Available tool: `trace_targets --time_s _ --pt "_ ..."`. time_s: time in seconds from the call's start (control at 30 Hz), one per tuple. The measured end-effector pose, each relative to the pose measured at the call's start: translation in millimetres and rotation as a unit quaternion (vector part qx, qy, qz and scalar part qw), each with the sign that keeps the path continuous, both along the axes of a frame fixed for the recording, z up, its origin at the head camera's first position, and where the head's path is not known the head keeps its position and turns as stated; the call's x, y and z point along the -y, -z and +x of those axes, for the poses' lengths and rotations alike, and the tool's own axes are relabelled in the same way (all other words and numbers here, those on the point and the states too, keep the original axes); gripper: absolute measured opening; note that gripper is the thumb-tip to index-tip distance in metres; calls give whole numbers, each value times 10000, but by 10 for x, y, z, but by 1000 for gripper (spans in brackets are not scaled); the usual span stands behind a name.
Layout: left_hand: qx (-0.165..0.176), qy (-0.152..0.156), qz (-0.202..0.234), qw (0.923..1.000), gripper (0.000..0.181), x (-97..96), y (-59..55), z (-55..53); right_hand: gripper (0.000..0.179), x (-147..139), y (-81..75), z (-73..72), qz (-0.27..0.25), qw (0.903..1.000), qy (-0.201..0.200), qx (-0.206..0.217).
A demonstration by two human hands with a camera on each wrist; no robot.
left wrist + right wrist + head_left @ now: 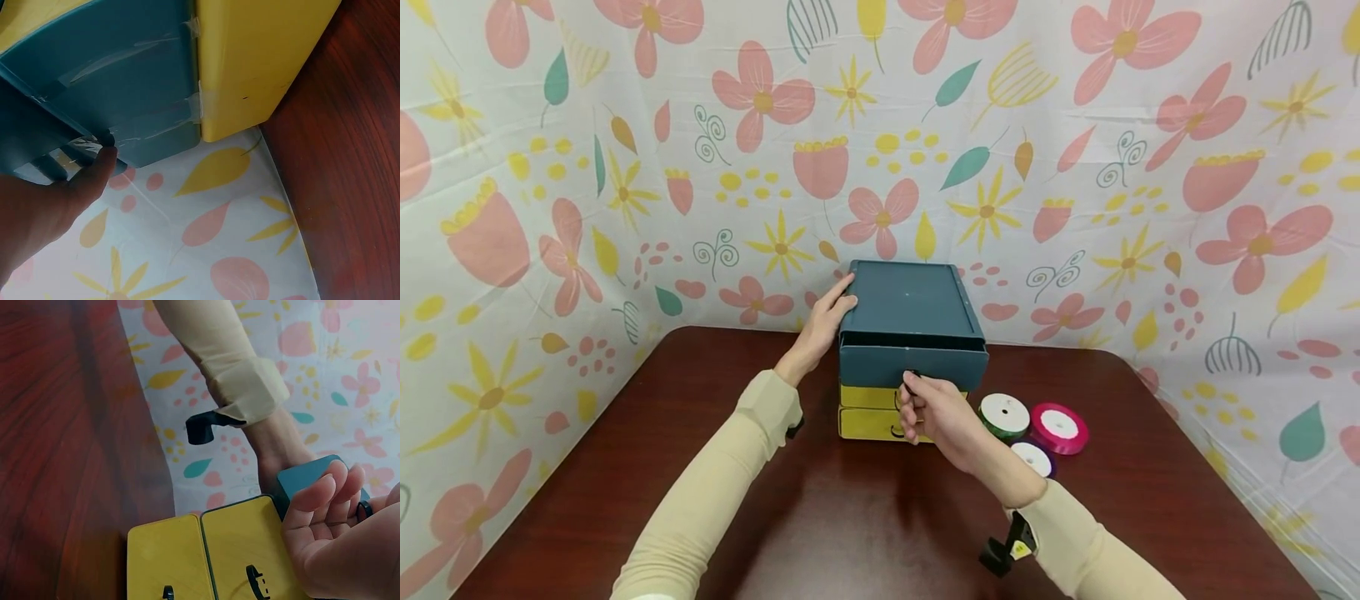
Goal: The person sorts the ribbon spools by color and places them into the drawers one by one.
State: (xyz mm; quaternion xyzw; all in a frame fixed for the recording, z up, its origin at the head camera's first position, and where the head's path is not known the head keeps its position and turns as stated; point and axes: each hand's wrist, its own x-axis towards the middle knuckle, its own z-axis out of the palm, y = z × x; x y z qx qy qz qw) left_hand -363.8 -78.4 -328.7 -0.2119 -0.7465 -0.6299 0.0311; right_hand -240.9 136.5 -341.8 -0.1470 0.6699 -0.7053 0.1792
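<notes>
A small drawer box (906, 300) with a dark blue top stands on the table. Its blue top drawer (872, 365) is pulled out a little, leaving a dark gap under the top. Two yellow drawers (868, 423) below it are closed, with black loop handles. My right hand (951, 425) pinches the black handle (364, 511) of the blue drawer, fingers curled. Along the box's left side and upper edge rests my left hand (820, 329), fingers extended. In the left wrist view, its thumb touches the taped blue side wall (137, 94). The drawer's contents are hidden.
Right of the box lie several ribbon spools: a green-edged one (1004, 412), a pink one (1060, 427) and a dark purple one (1033, 457), partly behind my right arm. A floral cloth (880, 167) hangs behind the dark wooden table (737, 517).
</notes>
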Motion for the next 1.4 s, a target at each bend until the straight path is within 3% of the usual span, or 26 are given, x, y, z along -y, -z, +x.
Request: trace_targets --time_s 1.17,1.4 --pt "-81 -185 -245 9995 57 8 -1 -46 37 -57 31 383 -114 9992 -380 76" --pt "-103 -109 -227 9996 56 3 1 -44 38 -59 17 468 -126 9990 -398 172"
